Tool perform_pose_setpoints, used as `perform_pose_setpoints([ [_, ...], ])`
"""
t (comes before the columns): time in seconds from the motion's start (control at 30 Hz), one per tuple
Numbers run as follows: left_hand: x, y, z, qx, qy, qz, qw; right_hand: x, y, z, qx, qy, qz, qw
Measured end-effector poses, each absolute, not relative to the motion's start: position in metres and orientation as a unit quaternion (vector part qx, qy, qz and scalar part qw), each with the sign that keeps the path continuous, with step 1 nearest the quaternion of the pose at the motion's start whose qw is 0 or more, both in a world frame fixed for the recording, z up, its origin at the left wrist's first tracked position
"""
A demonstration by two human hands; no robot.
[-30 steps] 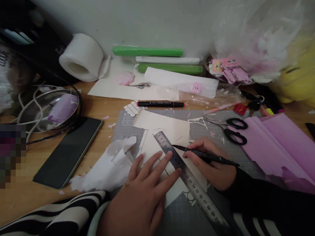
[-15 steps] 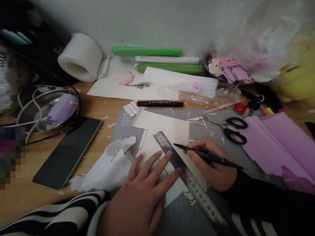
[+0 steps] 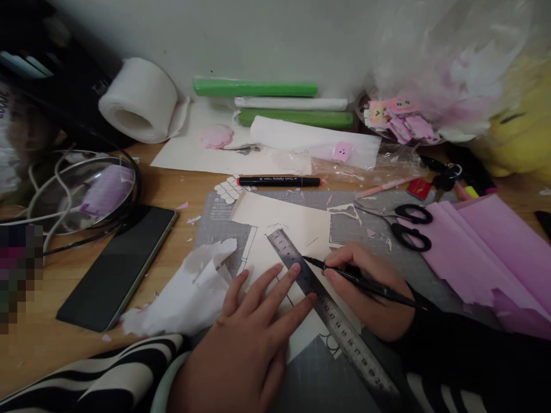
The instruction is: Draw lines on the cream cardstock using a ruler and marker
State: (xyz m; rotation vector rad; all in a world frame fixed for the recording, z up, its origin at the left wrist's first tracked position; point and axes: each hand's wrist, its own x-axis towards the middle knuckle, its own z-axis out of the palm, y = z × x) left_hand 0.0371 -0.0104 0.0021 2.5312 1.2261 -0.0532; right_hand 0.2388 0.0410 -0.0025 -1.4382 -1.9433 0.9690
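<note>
My left hand (image 3: 252,330) lies flat with spread fingers over a metal ruler (image 3: 350,341) and cream paper, its fingertips pressing on the ruler. The ruler slants across the cream paper (image 3: 293,212), which bears a few thin black lines. A slim black pen (image 3: 365,282) is pinched between the thumb and fingers of my right hand (image 3: 379,315). Its tip meets the ruler's right edge at the paper. A grey cutting mat (image 3: 310,378) lies beneath the paper.
Black-handled scissors (image 3: 411,237) and pink sheets (image 3: 495,246) lie at the right. A black marker (image 3: 279,181) rests behind the mat. To the left are crumpled white paper (image 3: 185,292), a phone (image 3: 120,267) and a wire-draped bowl (image 3: 51,212). A paper roll (image 3: 159,103) stands behind.
My right hand has shifted slightly left and down, bringing the pen tip down to the ruler's edge. My left hand and the ruler have stayed in place.
</note>
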Motion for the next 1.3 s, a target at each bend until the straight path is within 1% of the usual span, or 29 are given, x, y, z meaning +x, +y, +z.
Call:
perform_pose_setpoints([
  [0.23, 0.036, -0.01, 0.001, 0.889, 0.426, -0.025, 0.164, 0.242, 0.04, 0.002, -0.53, -0.712, 0.365, 0.282],
  [0.43, 0.036, -0.01, 0.001, 0.889, 0.428, -0.017, 0.161, 0.244, 0.04, 0.002, -0.516, -0.702, 0.396, 0.291],
  [0.63, 0.036, -0.012, -0.001, 0.896, 0.425, -0.014, 0.127, 0.247, 0.04, 0.002, -0.519, -0.703, 0.386, 0.295],
  [0.77, 0.038, -0.016, -0.008, 0.901, 0.422, 0.074, 0.065, 0.249, 0.04, -0.003, -0.515, -0.685, 0.398, 0.327],
  [0.83, 0.038, -0.017, -0.01, 0.908, 0.394, 0.138, 0.044, 0.248, 0.04, -0.006, -0.531, -0.669, 0.39, 0.343],
  [0.9, 0.039, -0.017, -0.01, 0.922, 0.348, 0.166, 0.044, 0.246, 0.042, -0.006, -0.55, -0.667, 0.372, 0.339],
  [0.97, 0.039, -0.017, -0.007, 0.93, 0.322, 0.172, 0.051, 0.244, 0.046, -0.003, -0.552, -0.692, 0.342, 0.316],
  [1.03, 0.04, -0.017, -0.004, 0.929, 0.325, 0.167, 0.06, 0.244, 0.048, 0.004, -0.523, -0.75, 0.292, 0.281],
  [1.17, 0.041, -0.015, -0.004, 0.925, 0.332, 0.171, 0.068, 0.241, 0.038, 0.017, -0.436, -0.881, 0.115, 0.141],
  [1.23, 0.041, -0.015, -0.007, 0.928, 0.319, 0.183, 0.057, 0.237, 0.022, 0.019, -0.444, -0.891, 0.029, 0.09],
  [1.3, 0.04, -0.017, -0.01, 0.932, 0.304, 0.194, 0.048, 0.234, 0.006, 0.017, -0.466, -0.882, -0.023, 0.058],
])
